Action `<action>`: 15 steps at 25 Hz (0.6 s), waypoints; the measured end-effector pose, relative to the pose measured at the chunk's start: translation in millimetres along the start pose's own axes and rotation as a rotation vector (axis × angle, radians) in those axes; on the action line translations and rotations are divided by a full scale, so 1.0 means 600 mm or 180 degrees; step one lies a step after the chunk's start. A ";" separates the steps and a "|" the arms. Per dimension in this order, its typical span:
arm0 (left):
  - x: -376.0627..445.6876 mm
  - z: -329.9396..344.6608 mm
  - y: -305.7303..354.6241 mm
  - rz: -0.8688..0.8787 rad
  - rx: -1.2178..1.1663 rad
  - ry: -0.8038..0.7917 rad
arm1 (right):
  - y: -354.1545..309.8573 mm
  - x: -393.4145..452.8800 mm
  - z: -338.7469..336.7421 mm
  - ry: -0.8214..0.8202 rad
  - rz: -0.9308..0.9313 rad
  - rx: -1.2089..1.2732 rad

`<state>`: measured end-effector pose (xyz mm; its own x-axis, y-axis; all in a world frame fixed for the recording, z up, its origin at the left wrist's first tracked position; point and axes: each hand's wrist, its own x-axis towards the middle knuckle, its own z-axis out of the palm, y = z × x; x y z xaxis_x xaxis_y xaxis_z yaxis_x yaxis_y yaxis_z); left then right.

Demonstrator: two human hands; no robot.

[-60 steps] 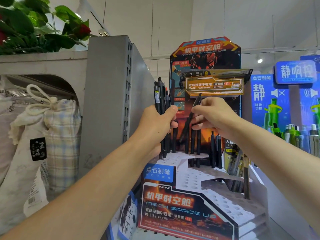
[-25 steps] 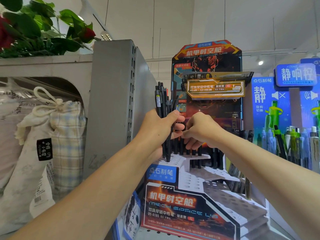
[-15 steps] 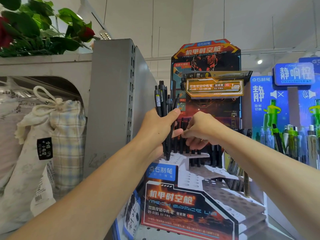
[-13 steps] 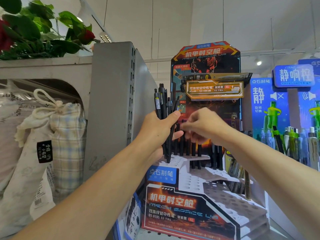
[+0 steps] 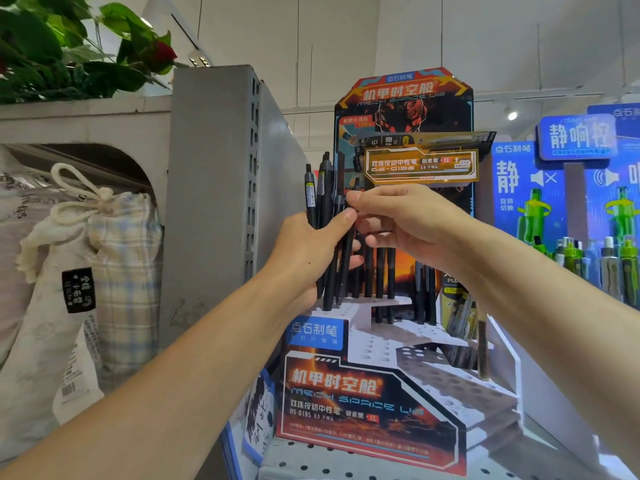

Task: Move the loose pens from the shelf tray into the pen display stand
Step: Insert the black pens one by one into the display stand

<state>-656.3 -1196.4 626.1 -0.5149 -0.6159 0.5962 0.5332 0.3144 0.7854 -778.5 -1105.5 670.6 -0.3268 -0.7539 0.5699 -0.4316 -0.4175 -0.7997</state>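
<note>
Big grey shelf post (image 5: 214,202) on the left, with cloth bags (image 5: 114,271) beside it. In front, a tall pen display stand (image 5: 374,393) with steps full of little holes, so each pen can stand up alone. Black pens already standing in the top rows (image 5: 381,282); most lower holes not yet filled. Left hand (image 5: 311,251) wrapped round a bunch of black pens (image 5: 320,202), held upright just above the top step, close to the holes and easy to pick from. Right hand (image 5: 405,223) right beside it, finger and thumb pinching the top of one pen in the bunch, probably to pull it out for the next hole. No shelf tray in view.
</note>
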 end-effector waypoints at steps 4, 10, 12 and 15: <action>0.003 -0.002 -0.005 -0.0051 0.0038 0.0067 | -0.008 0.006 -0.029 0.0515 -0.0211 0.0247; 0.009 0.001 -0.010 0.0002 0.0032 0.0183 | 0.025 0.017 -0.055 0.1312 -0.0513 -0.0929; 0.010 0.001 -0.011 0.0011 0.0059 0.0190 | 0.037 0.019 -0.054 0.1334 -0.0459 -0.1267; 0.011 0.002 -0.010 0.0019 0.0084 0.0206 | 0.048 0.024 -0.050 0.1339 -0.0407 -0.1475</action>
<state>-663.9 -1201.5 625.5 -0.4670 -0.6590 0.5896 0.5180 0.3365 0.7864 -820.6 -1113.2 661.2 -0.5100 -0.4097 0.7563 -0.7772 -0.1573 -0.6093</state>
